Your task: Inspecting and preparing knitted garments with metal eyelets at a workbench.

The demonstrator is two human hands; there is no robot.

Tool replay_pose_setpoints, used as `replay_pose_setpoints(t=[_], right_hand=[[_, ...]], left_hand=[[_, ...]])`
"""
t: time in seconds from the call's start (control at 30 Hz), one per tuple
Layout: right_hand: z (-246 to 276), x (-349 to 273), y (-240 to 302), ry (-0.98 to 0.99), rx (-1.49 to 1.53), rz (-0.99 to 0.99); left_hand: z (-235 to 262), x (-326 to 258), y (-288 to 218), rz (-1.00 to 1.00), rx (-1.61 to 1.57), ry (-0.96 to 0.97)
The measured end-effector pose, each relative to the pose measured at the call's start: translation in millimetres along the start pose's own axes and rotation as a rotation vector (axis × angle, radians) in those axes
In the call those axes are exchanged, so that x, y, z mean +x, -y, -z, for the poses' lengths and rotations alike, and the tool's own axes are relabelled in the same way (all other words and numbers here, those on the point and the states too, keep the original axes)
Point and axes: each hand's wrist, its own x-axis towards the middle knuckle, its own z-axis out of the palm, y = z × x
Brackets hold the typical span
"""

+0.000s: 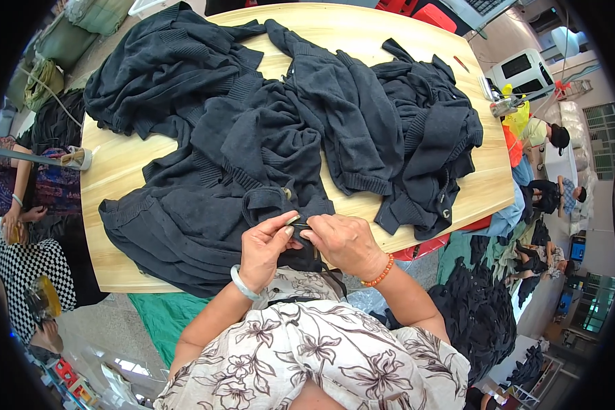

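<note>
At the near edge of a pale wooden table [126, 273], a person's left hand [269, 247] pinches a dark knit garment [178, 236], its bulk spread just beyond and leftward; the right hand [342, 242], fingertips drawn narrow beside it, nips a small dark piece [301, 226], its kind unclear; more dark knitwear [362, 130] lies heaped beyond.

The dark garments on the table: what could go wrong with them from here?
The nearest garment reaches the near edge of the wooden table, so it might slide off. The dark garments overlap, so pulling one may drag others. The left hand's grip and the right hand's grip pinch a small dark piece, which could perhaps slip.
</note>
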Motion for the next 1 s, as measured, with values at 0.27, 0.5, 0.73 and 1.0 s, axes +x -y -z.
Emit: replay_pose_setpoints(t=[0.27,0.5,0.73,1.0], right_hand=[[-11,-4,-12,-0.264,0.35,-0.212],[-19,-10,4,-0.257,0.559,-0.275],[-27,14,2,-0.099,0.755,-0.3],[-50,23,-25,-0.18,0.785,-0.312]], left_hand=[[3,7,-3,0.009,-0.067,0.021],[-3,14,23,-0.073,0.043,0.079],[11,-2,15,-0.082,0.067,-0.006],[23,-5,15,-0.183,-0.03,-0.018]])
